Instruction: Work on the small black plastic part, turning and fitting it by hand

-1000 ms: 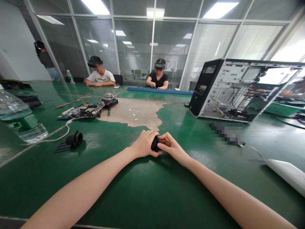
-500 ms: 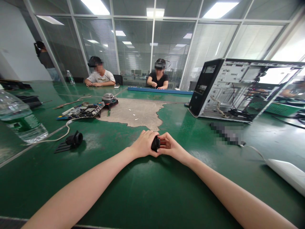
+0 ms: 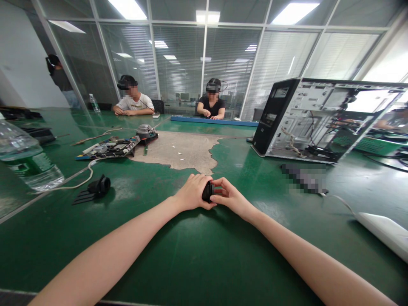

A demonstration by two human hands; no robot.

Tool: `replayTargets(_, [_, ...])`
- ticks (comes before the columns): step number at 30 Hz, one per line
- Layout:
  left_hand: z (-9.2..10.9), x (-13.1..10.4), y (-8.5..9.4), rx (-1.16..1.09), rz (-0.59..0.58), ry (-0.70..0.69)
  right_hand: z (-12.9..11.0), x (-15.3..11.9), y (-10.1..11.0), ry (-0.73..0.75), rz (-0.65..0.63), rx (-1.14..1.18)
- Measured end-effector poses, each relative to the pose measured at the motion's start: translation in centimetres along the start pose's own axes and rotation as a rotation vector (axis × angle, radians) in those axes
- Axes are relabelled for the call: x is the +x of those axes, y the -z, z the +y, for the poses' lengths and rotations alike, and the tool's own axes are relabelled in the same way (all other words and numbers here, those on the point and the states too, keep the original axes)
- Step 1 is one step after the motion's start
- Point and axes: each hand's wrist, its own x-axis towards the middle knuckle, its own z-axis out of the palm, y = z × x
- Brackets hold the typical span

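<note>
A small black part (image 3: pixel 207 192), its kind unclear, is held between my two hands just above the green table (image 3: pixel 204 259). My left hand (image 3: pixel 193 192) wraps round it from the left, palm over it, and hides much of its shape. From the right, the fingertips and thumb of my right hand (image 3: pixel 230 196) pinch its near side. To the left lies a black plastic piece (image 3: pixel 99 186) with a round collar and flat slats.
A water bottle (image 3: pixel 28 159) stands at the left, near a circuit board (image 3: pixel 110 148) and a fan-like heatsink (image 3: pixel 146 132). An open computer case (image 3: pixel 296 123) stands at the right, with a white box (image 3: pixel 384 231) nearer me. Two people (image 3: pixel 135 102) sit across the table.
The fingers of my right hand have shifted slightly on the black part, the thumb moving a little. My left hand stays nearly in place.
</note>
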Motion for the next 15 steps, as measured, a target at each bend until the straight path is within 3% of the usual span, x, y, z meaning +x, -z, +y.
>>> replayTargets(4, [0.01, -0.08, 0.02, 0.015, -0.007, -0.003, -0.01, -0.04, 0.11, 0.021, -0.078, 0.072])
replayTargets(10, [0.03, 0.04, -0.01, -0.014, 0.002, 0.001, -0.19, -0.02, -0.25, 0.024, 0.043, 0.014])
replayTargets(15, [0.2, 0.09, 0.16, -0.019, -0.005, 0.013, 0.06, 0.04, -0.33, 0.016, 0.066, -0.018])
